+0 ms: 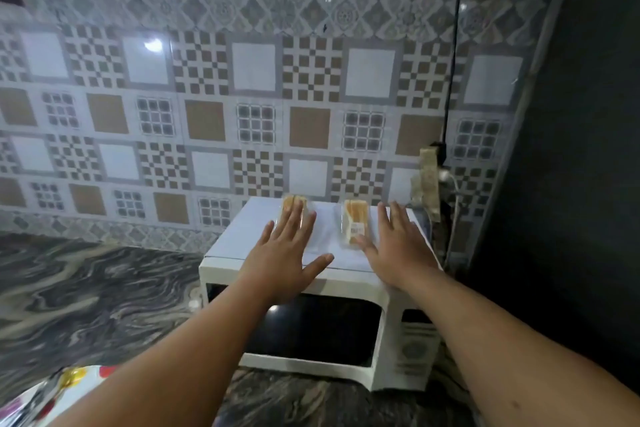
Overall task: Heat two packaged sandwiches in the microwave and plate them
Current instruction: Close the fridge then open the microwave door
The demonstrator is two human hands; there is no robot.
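Observation:
Two packaged sandwiches in clear wedge boxes lie on top of a white microwave (228, 246) whose dark door is shut. My left hand (287, 253) is spread flat, fingers over the left sandwich (289, 203), mostly hiding it. The right sandwich (355, 222) has a small label. My right hand (398, 246) is spread flat beside it, thumb touching its near end. Neither hand grips anything.
The microwave stands on a dark marbled counter (86, 295) against a patterned tile wall. A black cable (453, 80) runs down to a plug behind the microwave's right side. A dark panel (571, 149) rises at the right. A colourful patterned item (52, 392) sits at the lower left.

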